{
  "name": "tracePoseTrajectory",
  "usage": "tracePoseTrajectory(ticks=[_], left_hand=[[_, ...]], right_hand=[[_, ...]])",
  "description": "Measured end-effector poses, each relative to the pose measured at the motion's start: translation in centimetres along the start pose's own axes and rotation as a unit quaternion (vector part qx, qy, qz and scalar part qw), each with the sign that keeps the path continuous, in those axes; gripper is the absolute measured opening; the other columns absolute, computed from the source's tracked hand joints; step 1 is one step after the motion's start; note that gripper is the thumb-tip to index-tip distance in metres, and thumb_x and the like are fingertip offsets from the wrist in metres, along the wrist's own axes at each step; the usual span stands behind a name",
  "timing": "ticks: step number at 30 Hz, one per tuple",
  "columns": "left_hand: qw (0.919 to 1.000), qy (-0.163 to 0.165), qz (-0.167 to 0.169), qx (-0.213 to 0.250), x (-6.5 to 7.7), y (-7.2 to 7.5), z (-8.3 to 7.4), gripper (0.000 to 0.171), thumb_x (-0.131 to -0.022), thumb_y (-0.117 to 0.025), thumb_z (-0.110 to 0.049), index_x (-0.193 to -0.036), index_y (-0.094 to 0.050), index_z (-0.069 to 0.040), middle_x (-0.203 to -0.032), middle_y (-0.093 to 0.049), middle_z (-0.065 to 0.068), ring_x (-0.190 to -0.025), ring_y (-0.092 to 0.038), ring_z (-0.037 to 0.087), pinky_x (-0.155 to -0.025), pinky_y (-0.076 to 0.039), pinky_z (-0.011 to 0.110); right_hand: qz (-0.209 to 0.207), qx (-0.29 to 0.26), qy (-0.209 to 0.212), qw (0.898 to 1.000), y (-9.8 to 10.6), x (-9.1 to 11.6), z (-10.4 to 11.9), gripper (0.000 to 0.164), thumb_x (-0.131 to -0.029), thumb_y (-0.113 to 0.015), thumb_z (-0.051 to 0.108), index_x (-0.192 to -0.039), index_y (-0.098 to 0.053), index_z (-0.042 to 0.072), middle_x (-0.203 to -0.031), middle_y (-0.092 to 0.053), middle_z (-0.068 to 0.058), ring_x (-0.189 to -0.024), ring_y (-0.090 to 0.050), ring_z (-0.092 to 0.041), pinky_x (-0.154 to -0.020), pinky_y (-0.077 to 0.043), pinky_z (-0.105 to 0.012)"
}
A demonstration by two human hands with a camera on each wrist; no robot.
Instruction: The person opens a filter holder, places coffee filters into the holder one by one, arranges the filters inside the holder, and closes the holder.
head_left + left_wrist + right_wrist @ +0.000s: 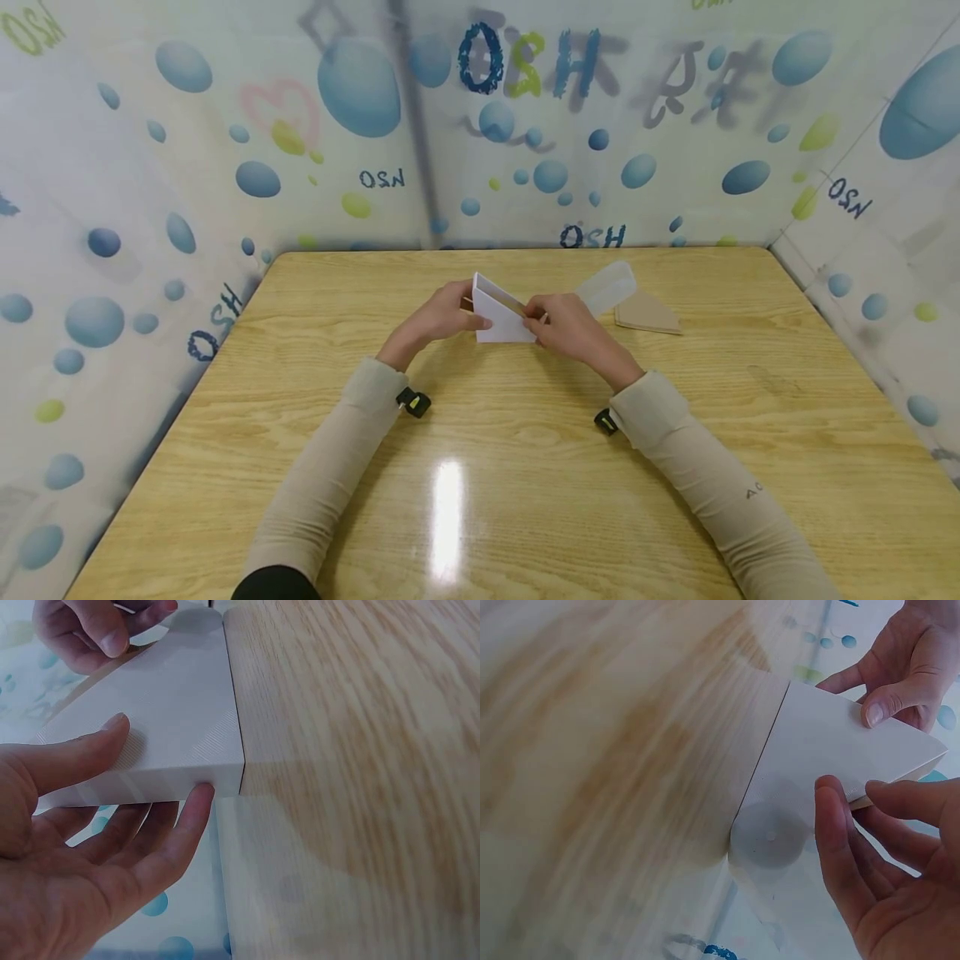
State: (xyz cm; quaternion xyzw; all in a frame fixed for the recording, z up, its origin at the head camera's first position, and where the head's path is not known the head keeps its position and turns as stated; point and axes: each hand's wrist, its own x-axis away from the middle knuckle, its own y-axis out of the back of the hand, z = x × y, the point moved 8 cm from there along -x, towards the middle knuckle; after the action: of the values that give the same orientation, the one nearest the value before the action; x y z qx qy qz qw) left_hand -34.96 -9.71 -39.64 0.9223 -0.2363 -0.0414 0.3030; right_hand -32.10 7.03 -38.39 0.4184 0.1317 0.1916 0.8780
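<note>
A white box (504, 321) with a slanted open top stands upright on the table. My left hand (447, 312) grips its left end, thumb on the front face and fingers round the side. In the left wrist view the thumb lies across the white box (172, 697). Tan coffee filters (504, 296) show as a thin edge inside the opening. At the lower right of that opening, my right hand (567, 325) pinches the tan edge between thumb and fingers. The right wrist view shows the right hand (892, 855) close against the box; the filters are mostly hidden.
Behind my right hand is a translucent plastic piece with a rounded end (609, 287). Beside it, a small stack of tan filters (648, 312) lies on the wooden table (525, 483). A patterned wall covering (480, 167) borders the table's far edge.
</note>
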Motion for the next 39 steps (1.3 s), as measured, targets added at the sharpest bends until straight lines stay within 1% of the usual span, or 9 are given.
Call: tracePoseTrajectory(ticks=[2,6,9,15,19,25,33,39], left_hand=[[1.0,-0.001,-0.001,0.0,0.03,-0.01,0.04,0.045,-0.093,-0.072,-0.007,-0.136,-0.059,-0.002,-0.128,-0.068,0.019,-0.113,-0.067,0.034,-0.087,-0.054,0.038],[1.0,-0.001,-0.003,-0.002,0.01,0.0,0.09,0.046,-0.093,-0.072,-0.006,-0.136,-0.059,-0.002,-0.127,-0.068,0.018,-0.113,-0.067,0.033,-0.086,-0.054,0.037],[1.0,-0.001,-0.003,-0.001,0.01,-0.01,0.06,0.046,-0.092,-0.072,-0.006,-0.136,-0.059,-0.002,-0.127,-0.068,0.018,-0.113,-0.067,0.033,-0.086,-0.053,0.037],[1.0,-0.001,-0.003,0.005,0.06,0.02,0.01,0.045,-0.092,-0.072,-0.006,-0.135,-0.059,-0.002,-0.127,-0.068,0.018,-0.114,-0.067,0.033,-0.086,-0.053,0.037],[1.0,-0.002,-0.003,0.006,0.06,-0.02,0.09,0.045,-0.092,-0.073,-0.006,-0.135,-0.06,-0.002,-0.127,-0.069,0.018,-0.113,-0.067,0.032,-0.085,-0.053,0.036],[1.0,-0.007,-0.005,0.004,0.09,-0.03,-0.05,0.046,-0.091,-0.073,-0.006,-0.135,-0.06,-0.002,-0.126,-0.069,0.019,-0.112,-0.067,0.032,-0.083,-0.054,0.035],[1.0,-0.002,-0.002,0.004,0.07,0.01,-0.06,0.046,-0.092,-0.072,-0.005,-0.136,-0.059,-0.002,-0.127,-0.068,0.019,-0.113,-0.067,0.033,-0.083,-0.053,0.034],[1.0,-0.001,-0.001,0.006,0.11,0.01,-0.01,0.047,-0.092,-0.072,-0.006,-0.137,-0.058,-0.002,-0.127,-0.068,0.019,-0.113,-0.067,0.033,-0.083,-0.054,0.035]], right_hand=[[0.002,0.004,0.002,1.0,-0.04,0.04,0.11,0.019,-0.103,-0.063,0.017,-0.11,-0.074,0.004,-0.099,-0.078,-0.014,-0.06,-0.066,-0.01,-0.056,-0.051,-0.028],[0.007,0.008,0.005,1.0,-0.06,0.15,0.34,0.021,-0.103,-0.062,0.017,-0.115,-0.073,0.004,-0.104,-0.078,-0.015,-0.062,-0.066,-0.011,-0.056,-0.052,-0.028],[0.013,0.008,0.0,1.0,-0.13,0.23,0.39,0.023,-0.104,-0.062,0.018,-0.119,-0.072,0.005,-0.107,-0.077,-0.015,-0.063,-0.066,-0.012,-0.056,-0.052,-0.028],[0.032,0.009,-0.019,0.999,-0.48,0.31,0.2,0.023,-0.104,-0.062,0.02,-0.12,-0.07,0.005,-0.111,-0.075,-0.013,-0.057,-0.063,-0.015,-0.054,-0.053,-0.029],[0.039,0.012,-0.019,0.999,-0.68,0.31,0.06,0.022,-0.104,-0.062,0.021,-0.118,-0.069,0.006,-0.113,-0.075,-0.013,-0.053,-0.062,-0.016,-0.054,-0.053,-0.03],[0.047,0.014,-0.018,0.999,-0.73,0.36,0.0,0.026,-0.104,-0.062,0.023,-0.121,-0.068,0.005,-0.116,-0.075,-0.014,-0.052,-0.061,-0.015,-0.053,-0.053,-0.03],[0.048,0.017,-0.026,0.998,-0.66,0.34,-0.02,0.031,-0.104,-0.062,0.024,-0.127,-0.066,0.005,-0.118,-0.074,-0.017,-0.052,-0.062,-0.015,-0.054,-0.053,-0.03],[0.042,0.018,-0.028,0.999,-0.49,0.43,0.15,0.031,-0.104,-0.062,0.025,-0.128,-0.066,0.006,-0.12,-0.074,-0.017,-0.052,-0.062,-0.014,-0.056,-0.053,-0.03]])
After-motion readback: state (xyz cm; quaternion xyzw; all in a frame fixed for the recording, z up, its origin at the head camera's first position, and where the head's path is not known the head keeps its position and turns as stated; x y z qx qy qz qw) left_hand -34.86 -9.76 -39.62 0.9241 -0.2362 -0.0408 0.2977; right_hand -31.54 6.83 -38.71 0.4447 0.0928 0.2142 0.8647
